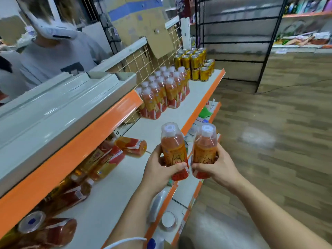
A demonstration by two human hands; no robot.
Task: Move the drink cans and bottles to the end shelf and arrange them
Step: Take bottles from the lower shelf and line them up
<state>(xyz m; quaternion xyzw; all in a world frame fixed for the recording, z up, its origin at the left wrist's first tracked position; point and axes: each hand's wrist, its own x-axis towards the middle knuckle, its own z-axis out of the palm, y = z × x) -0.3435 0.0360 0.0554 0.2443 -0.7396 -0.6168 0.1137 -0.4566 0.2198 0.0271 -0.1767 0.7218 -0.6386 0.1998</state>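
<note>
Centrally, my left hand (158, 169) grasped the left bottle (173, 150) cap-up, my right hand (220, 167) the right bottle (204, 150); shelved bottles (161, 94) and gold cans (194, 67) stood toward twelve o'clock.

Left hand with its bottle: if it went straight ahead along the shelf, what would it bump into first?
Likely the upright bottles standing further along the shelf, with the held bottle touching them before the left hand does. Only bare shelf shows between, though depth is unclear.

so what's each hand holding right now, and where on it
The left hand grips one clear plastic orange-drink bottle round its labelled lower body; the right hand grips a second such bottle likewise.
</note>
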